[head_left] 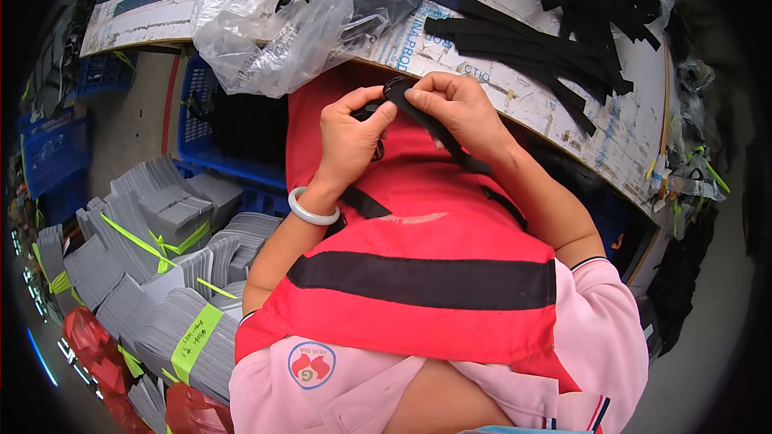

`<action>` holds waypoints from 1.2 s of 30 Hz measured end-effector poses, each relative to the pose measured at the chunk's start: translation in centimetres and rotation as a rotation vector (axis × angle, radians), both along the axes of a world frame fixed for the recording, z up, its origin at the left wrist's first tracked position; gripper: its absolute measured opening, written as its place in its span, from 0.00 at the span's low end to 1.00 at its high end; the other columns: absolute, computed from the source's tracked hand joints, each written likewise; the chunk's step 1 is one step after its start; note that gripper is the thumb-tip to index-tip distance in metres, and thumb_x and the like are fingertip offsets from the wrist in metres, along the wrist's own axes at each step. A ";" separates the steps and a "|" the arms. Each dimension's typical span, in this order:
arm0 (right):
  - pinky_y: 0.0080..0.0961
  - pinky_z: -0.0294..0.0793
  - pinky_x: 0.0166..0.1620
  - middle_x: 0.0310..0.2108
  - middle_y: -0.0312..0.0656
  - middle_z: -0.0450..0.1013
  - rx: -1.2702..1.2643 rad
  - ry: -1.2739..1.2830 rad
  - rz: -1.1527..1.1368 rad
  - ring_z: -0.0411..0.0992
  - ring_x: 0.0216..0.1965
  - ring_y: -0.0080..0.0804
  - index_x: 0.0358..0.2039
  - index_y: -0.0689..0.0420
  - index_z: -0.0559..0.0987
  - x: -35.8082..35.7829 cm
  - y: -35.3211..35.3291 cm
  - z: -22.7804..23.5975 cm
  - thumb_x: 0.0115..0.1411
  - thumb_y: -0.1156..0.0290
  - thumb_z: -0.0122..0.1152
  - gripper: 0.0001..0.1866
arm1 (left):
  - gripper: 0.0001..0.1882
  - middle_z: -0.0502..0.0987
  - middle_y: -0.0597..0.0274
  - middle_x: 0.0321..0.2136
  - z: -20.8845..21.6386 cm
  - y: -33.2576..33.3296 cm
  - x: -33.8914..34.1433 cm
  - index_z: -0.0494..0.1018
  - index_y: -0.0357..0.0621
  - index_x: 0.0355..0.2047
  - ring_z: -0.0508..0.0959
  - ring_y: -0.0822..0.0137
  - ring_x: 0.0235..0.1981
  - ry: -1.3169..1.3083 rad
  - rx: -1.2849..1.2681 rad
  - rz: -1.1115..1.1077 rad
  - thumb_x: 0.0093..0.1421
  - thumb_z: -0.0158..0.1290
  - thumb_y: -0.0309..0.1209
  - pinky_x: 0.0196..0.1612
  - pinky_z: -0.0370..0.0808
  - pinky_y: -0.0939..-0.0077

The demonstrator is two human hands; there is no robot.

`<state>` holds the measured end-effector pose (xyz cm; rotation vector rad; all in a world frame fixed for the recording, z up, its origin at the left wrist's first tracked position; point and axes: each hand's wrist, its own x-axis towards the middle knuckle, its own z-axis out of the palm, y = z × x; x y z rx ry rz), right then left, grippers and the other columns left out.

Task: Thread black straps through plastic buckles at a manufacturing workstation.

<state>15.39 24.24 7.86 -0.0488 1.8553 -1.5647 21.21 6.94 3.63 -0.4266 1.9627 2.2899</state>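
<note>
Near the table's front edge, above my red apron (pixel 402 185), both my hands work close together. My right hand (pixel 466 116) pinches a flat black webbing strap (pixel 444 135) between thumb and fingers. The strap's rounded upper end (pixel 394 88) shows a shiny dark edge, and its other end runs down below my right wrist. My left hand (pixel 351 138) is closed on a small black piece (pixel 367 111), with part of it showing under the fingers. Whether that piece is joined to the strap is hidden. A white bangle (pixel 312 207) circles my left wrist.
Several cut black straps (pixel 523 52) lie on the worn white table (pixel 619 141). A clear plastic bag (pixel 273 24) with black pieces hangs over the table's edge. Bundled grey sheets (pixel 173 317) with yellow-green ties are stacked at left, beside a blue crate (pixel 193 108).
</note>
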 end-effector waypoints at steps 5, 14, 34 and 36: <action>0.12 0.61 0.15 0.17 0.31 0.70 -0.142 -0.225 -0.121 0.65 0.13 0.15 0.33 0.58 0.76 0.5 -0.6 -0.1 0.64 0.64 0.57 0.10 | 0.10 0.75 0.69 0.24 -0.5 -0.2 -0.3 0.79 0.36 0.39 0.71 0.80 0.23 0.226 -0.271 0.010 0.56 0.59 0.20 0.25 0.67 0.86; 0.12 0.63 0.15 0.19 0.34 0.70 -0.328 -0.207 -0.265 0.66 0.13 0.17 0.34 0.59 0.74 1.1 -1.7 -1.1 0.65 0.65 0.57 0.10 | 0.09 0.78 0.57 0.27 -0.4 -0.3 -0.1 0.78 0.34 0.35 0.77 0.69 0.26 0.299 -0.434 0.029 0.53 0.60 0.21 0.31 0.72 0.78; 0.12 0.69 0.21 0.24 0.36 0.73 -0.367 -0.196 -0.287 0.70 0.19 0.18 0.38 0.59 0.74 1.0 -2.3 -2.8 0.67 0.65 0.55 0.10 | 0.10 0.78 0.52 0.30 -1.9 -0.9 0.0 0.77 0.36 0.35 0.80 0.55 0.31 0.562 -0.675 -0.001 0.52 0.60 0.21 0.33 0.77 0.70; 0.13 0.71 0.23 0.26 0.37 0.73 -0.419 -0.293 -0.208 0.71 0.21 0.19 0.39 0.60 0.74 0.2 -1.7 -3.4 0.66 0.66 0.55 0.10 | 0.09 0.78 0.54 0.30 -1.9 -1.4 0.0 0.77 0.36 0.36 0.80 0.58 0.29 0.580 -0.637 -0.040 0.53 0.60 0.21 0.32 0.77 0.72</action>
